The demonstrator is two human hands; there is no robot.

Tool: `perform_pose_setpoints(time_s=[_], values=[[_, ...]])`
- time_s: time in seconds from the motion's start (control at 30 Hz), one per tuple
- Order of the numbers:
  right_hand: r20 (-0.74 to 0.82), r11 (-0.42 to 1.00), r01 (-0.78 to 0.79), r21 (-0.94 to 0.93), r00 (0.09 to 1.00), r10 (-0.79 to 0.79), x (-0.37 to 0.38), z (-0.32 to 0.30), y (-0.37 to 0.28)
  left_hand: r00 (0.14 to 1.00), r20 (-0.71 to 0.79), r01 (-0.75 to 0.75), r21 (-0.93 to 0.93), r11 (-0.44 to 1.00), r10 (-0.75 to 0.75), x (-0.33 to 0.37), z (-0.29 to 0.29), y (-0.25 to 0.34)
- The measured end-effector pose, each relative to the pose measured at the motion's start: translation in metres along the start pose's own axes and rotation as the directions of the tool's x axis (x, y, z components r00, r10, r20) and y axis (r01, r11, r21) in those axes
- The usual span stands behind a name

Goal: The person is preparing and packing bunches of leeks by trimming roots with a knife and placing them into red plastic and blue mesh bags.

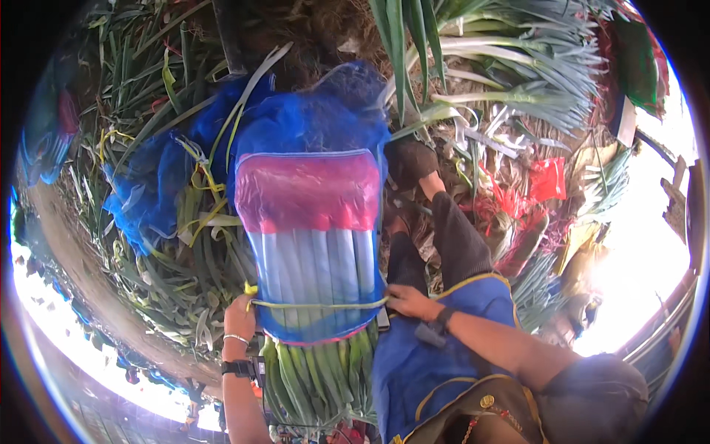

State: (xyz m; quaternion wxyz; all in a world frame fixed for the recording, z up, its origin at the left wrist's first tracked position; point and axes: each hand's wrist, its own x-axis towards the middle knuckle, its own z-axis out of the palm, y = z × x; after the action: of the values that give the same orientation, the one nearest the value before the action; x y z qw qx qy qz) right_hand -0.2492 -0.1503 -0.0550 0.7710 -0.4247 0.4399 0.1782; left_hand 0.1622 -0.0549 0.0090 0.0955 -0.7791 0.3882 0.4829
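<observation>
A bundle of thick leeks (314,270) lies before me in a blue mesh bag (314,122), with a red-pink plastic panel (307,191) across one part. Green leek leaves (318,374) stick out of the bag's near end. A thin yellow-green tie (325,305) crosses the bundle near that end. My left hand (239,318) is closed at the tie's left end, by a yellow knot or tail. At the right edge of the bundle, my right hand (414,302) pinches the tie's other end. Some fingertips are hidden behind the bundle.
Loose leek leaves (200,288) cover the ground at left, with another blue mesh piece (151,185). A pile of leeks (518,63) lies at the far right. Red plastic scraps (546,180) lie beyond my legs. A blue apron (444,355) covers my lap.
</observation>
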Motion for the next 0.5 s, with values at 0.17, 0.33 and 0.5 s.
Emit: perform_pose_setpoints(time_s=[0.17,0.33,0.5], values=[[-0.17,0.982,0.152,-0.116,0.971,-0.17,0.008,-0.023,-0.043,1.0,-0.028,0.009,0.076,0.997,-0.007,-0.039,-0.006,-0.007],[-0.084,0.985,0.098,-0.144,0.99,-0.11,-0.009,-0.01,-0.028,0.995,-0.024,0.097,-0.092,0.991,-0.1,-0.057,-0.001,-0.022],[-0.241,0.999,0.03,0.031,0.97,-0.022,0.022,-0.033,-0.056,0.966,-0.08,0.208,-0.323,0.923,-0.246,-0.072,0.0,-0.099]])
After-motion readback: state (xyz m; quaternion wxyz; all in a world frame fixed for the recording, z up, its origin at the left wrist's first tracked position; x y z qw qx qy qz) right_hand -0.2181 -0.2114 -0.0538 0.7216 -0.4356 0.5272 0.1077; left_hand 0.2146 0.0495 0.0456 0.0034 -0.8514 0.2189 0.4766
